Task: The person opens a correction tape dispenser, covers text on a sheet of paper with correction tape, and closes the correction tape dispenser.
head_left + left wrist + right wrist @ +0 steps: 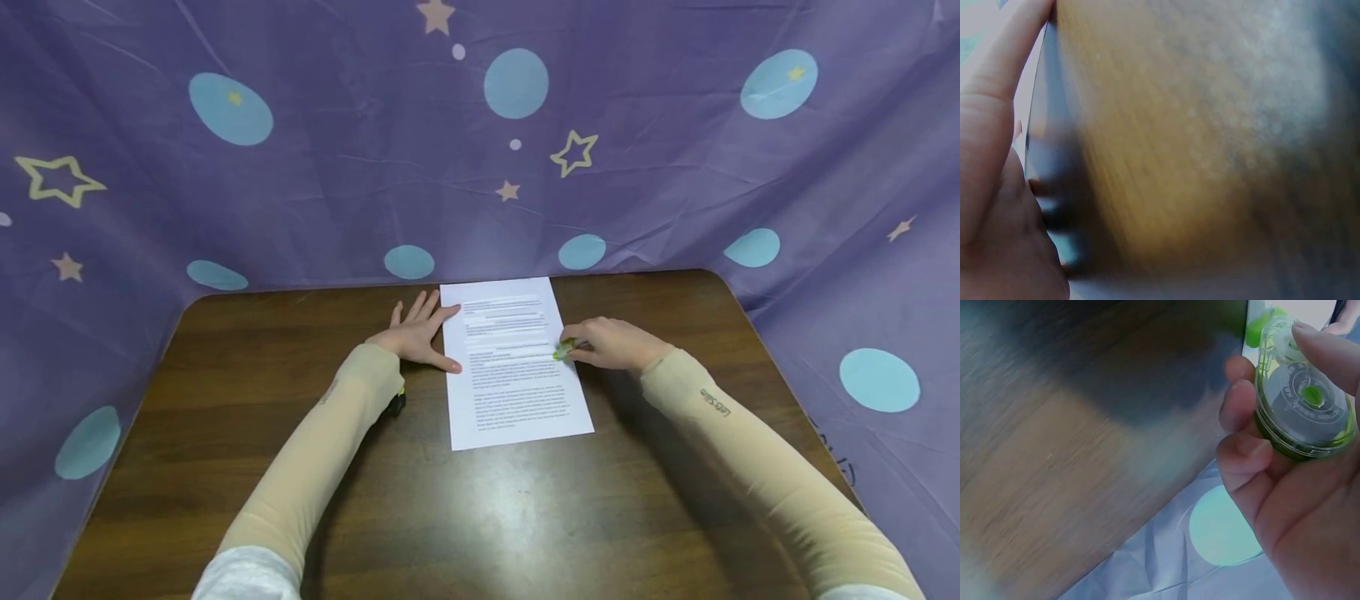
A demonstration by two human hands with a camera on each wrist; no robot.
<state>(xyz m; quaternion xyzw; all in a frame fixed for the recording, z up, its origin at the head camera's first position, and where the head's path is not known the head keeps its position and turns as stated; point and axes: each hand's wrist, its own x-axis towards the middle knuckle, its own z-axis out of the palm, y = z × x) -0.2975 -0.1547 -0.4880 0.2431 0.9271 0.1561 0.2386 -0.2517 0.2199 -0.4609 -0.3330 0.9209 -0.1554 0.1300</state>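
A printed sheet of paper (pixel 517 400) lies on the table, with white strips over several of its upper lines. My right hand (pixel 611 342) grips a correction tape dispenser (pixel 1310 400), clear-cased with green parts. In the head view the dispenser's green tip is at the right end of a line near the sheet's middle. Thumb and fingers wrap the case in the right wrist view. Spread wide, my left hand (pixel 420 335) rests at the sheet's left edge, with thumb and index fingertips on the paper. The left wrist view shows mostly its thumb (pixel 991 112).
The dark brown wooden table (pixel 517 525) has rounded far corners. A purple curtain (pixel 322 167) with stars and blue dots hangs behind it and along both sides. Beside the left sleeve (pixel 330 433) shows a small black item (pixel 397 405) with a yellow-green bit.
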